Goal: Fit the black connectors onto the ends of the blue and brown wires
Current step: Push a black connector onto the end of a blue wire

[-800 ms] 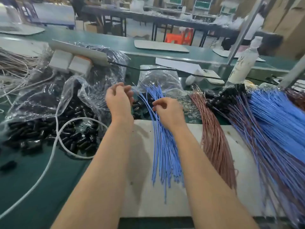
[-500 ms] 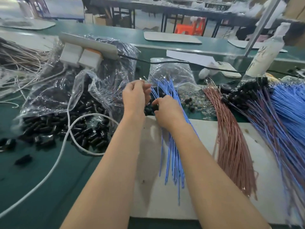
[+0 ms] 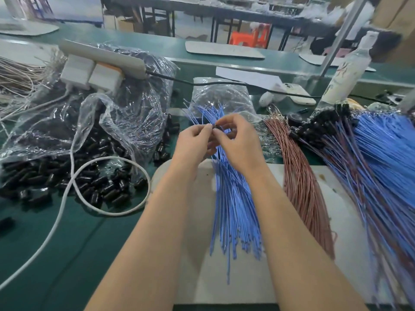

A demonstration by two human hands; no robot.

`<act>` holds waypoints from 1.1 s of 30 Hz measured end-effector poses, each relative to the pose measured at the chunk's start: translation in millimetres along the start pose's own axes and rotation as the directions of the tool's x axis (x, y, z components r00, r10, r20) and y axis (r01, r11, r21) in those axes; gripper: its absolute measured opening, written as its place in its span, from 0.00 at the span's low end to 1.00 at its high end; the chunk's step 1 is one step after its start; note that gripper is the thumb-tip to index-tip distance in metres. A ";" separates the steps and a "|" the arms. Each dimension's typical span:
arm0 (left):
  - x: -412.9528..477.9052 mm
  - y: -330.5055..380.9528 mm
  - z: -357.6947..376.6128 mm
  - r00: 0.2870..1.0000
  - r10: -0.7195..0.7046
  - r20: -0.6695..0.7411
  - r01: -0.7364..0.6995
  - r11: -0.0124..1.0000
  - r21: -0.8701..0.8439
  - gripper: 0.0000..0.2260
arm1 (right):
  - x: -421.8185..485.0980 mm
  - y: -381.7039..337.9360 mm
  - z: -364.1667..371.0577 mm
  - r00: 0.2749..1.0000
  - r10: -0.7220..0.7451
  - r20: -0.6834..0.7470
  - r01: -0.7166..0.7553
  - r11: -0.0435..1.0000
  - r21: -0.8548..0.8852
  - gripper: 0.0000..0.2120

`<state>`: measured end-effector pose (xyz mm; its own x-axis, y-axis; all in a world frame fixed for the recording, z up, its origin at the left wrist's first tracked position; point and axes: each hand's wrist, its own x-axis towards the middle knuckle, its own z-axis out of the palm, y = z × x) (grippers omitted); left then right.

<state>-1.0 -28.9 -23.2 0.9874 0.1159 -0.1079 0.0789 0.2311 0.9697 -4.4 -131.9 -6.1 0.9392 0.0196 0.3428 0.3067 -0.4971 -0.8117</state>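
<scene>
Nearest: a white mat (image 3: 195, 254) on the green desk (image 3: 67, 243), crossed by two bare forearms. Across the mat, a loose fan of blue wires (image 3: 233, 209), near ends ragged, far ends rising behind the hands. Just to the right, a bundle of brown wires (image 3: 301, 182), untouched and without connectors as far as can be told. Further right, a thick heap of finished wires (image 3: 370, 176), blue and brown mixed, black caps clustered at its far end.

Over the far end of the fan, both hands meeting fingertip to fingertip. Left hand (image 3: 193, 142): thumb and forefinger pressed together, pinching what looks like one of the blue wires near its tip, other fingers curled beneath. Right hand (image 3: 238, 142): thumb and forefinger pinching a small black connector (image 3: 217, 127), remaining fingers loosely arched. Connector and wire tip touching or nearly so; too small to tell whether seated.

Left of the hands, spare connectors (image 3: 45, 176) spilling from a clear plastic bag (image 3: 125, 113), a white cable (image 3: 67, 198) looped over them. Beyond, a power strip (image 3: 101, 55) on top of the bag; far right, a pale bottle (image 3: 350, 70).

Risks, by judgement: bending the thin wire tip through a crooked push, or leaving the connector only half on; dropping the connector into the fan through a weak pinch; snagging neighbouring strands with a dragging wrist and pulling them off the mat.
</scene>
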 end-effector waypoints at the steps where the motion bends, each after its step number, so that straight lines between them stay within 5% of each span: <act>1: 0.3 -0.4 -0.1 1.000 -0.023 0.007 0.023 0.999 -0.043 0.08 | -2.2 2.2 0.0 1.000 0.007 0.014 -0.007 1.000 -0.004 0.05; 10: 1.7 -1.9 -11.1 0.990 -0.110 -0.094 0.079 0.955 -0.285 0.03 | -8.4 16.4 -8.7 0.963 0.150 0.225 -0.088 0.961 -0.262 0.13; 14: 0.6 -2.5 -12.4 0.989 -0.138 -0.060 0.114 0.945 -0.305 0.06 | -7.2 15.3 -8.2 0.979 0.169 0.117 -0.127 0.944 -0.306 0.09; 16: -0.5 -0.7 -10.9 0.988 -0.148 -0.036 0.124 0.919 -0.373 0.06 | -4.3 14.6 -13.7 0.984 0.177 0.020 -0.169 0.962 -0.214 0.07; 18: -2.7 1.6 -8.7 0.987 -0.160 0.017 0.149 0.867 -0.475 0.05 | -2.6 15.2 -23.1 0.960 0.279 0.010 -0.279 0.956 0.096 0.06; 19: -3.6 2.1 -7.8 0.985 -0.165 0.043 0.163 0.844 -0.510 0.04 | -1.3 15.3 -29.0 0.938 0.342 0.050 -0.338 0.879 0.335 0.06; 21: -5.8 1.8 -6.4 0.983 -0.165 0.079 0.181 0.824 -0.536 0.03 | 1.5 15.4 -38.5 0.904 0.398 0.154 -0.365 0.533 0.764 0.07; 22: -6.5 1.7 -5.8 0.984 -0.158 0.086 0.179 0.823 -0.538 0.03 | 2.9 16.2 -41.4 0.900 0.403 0.167 -0.326 0.364 0.873 0.07; 24: -7.2 1.2 -4.5 0.987 -0.143 0.066 0.157 0.838 -0.522 0.03 | 4.4 18.9 -42.5 0.890 0.444 0.102 -0.219 0.220 0.951 0.06; 26: -8.4 0.6 -2.8 0.991 -0.126 0.045 0.133 0.877 -0.462 0.03 | 3.4 22.5 -37.9 0.867 0.497 -0.027 -0.144 0.302 0.942 0.06; 29: -10.4 -1.6 0.8 0.990 -0.098 0.100 0.121 0.958 -0.259 0.03 | 2.1 24.5 -27.6 0.835 0.506 -0.215 -0.140 0.575 0.806 0.06; 33: -16.1 -2.6 5.3 0.979 -0.090 0.184 0.099 0.994 -0.037 0.03 | 2.5 24.6 -26.6 0.818 0.517 -0.253 -0.083 0.541 0.837 0.06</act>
<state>-16.3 -36.5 -22.8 0.9846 -0.0850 -0.1529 0.1708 0.2772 0.9455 1.4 -167.1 -12.6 0.8876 -0.4602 -0.0194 0.2171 0.4552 -0.8635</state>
